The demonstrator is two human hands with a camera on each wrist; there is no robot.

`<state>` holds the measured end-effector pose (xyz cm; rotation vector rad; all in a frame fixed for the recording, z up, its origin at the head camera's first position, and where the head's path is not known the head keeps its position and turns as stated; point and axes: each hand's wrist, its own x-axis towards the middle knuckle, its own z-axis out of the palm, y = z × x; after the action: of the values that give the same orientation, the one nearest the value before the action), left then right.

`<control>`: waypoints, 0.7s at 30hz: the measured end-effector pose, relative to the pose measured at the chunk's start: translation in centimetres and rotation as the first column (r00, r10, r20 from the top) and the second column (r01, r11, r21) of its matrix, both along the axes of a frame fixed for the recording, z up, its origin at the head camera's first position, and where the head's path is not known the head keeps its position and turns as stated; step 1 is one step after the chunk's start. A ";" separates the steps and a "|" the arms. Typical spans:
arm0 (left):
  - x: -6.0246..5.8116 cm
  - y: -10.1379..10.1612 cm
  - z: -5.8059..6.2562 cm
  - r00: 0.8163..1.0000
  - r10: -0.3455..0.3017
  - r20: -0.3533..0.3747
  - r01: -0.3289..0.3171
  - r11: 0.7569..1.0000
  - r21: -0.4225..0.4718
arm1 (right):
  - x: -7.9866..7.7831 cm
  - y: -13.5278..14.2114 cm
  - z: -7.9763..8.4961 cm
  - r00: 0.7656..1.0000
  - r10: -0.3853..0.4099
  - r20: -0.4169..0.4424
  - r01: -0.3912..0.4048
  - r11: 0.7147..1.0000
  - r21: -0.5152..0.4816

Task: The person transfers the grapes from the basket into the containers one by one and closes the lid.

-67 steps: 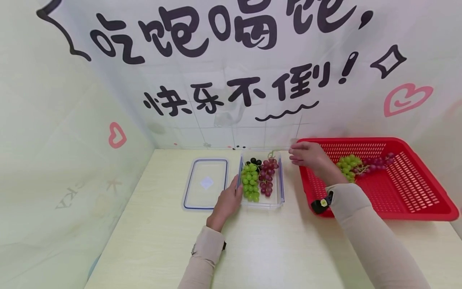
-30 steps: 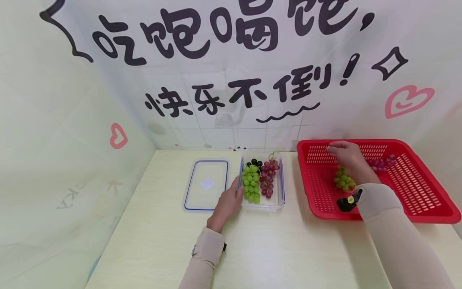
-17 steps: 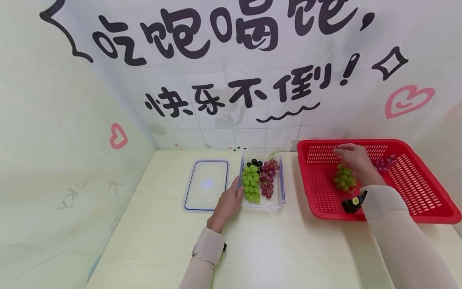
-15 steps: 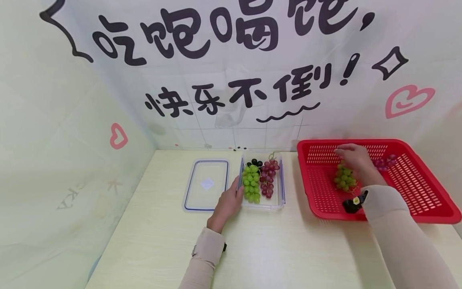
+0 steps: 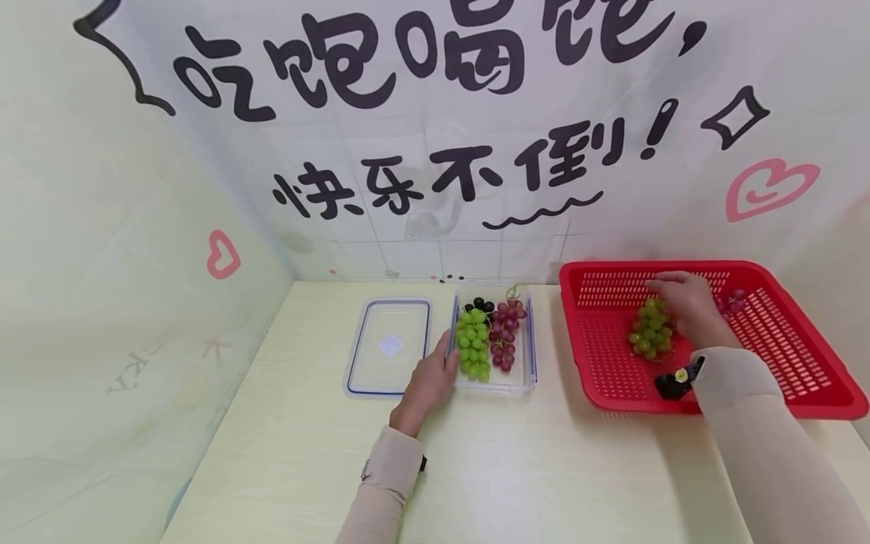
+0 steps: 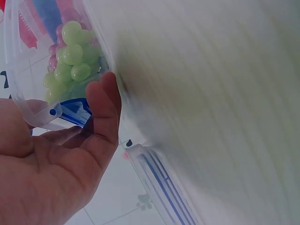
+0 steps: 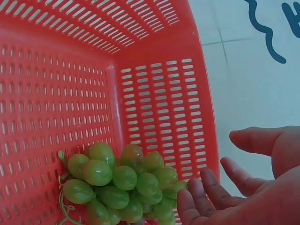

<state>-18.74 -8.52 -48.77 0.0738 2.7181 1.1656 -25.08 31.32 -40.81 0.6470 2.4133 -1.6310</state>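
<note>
My left hand [image 5: 430,380] holds the left wall of a clear plastic food container [image 5: 499,387], thumb and fingers around the wall near its blue-edged flap in the left wrist view. Inside lie a bunch of green grapes [image 5: 473,344], a bunch of red grapes [image 5: 504,336] and some black grapes [image 5: 480,304] behind. Over the red basket [image 5: 605,378], my right hand [image 5: 689,306] is beside another green bunch [image 7: 126,183]. Its fingers are loosely bent and spread, fingertips right at the grapes in the right wrist view, gripping nothing. Purple grapes [image 5: 734,302] lie partly hidden behind this hand.
A clear lid with a blue seal [image 5: 389,347] lies flat on the pale table [image 5: 489,468], left of the container. Behind stands a white curtain [image 5: 421,257] with black writing. The basket's raised rim stands right of the container.
My right hand has moved rightward from the basket's left rim to over the grapes inside. The basket's green bunch has shifted slightly toward the front. My left hand stays at the container.
</note>
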 end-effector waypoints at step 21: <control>0.0 0.2 0.2 1.000 0.007 0.014 -0.008 1.000 0.012 | 0.4 0.8 -0.3 0.993 -0.081 0.086 0.085 0.995 -0.050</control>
<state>-18.74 -8.31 -48.55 0.0570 2.7023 1.1798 -24.68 32.14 -41.12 0.8004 2.3046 -1.6587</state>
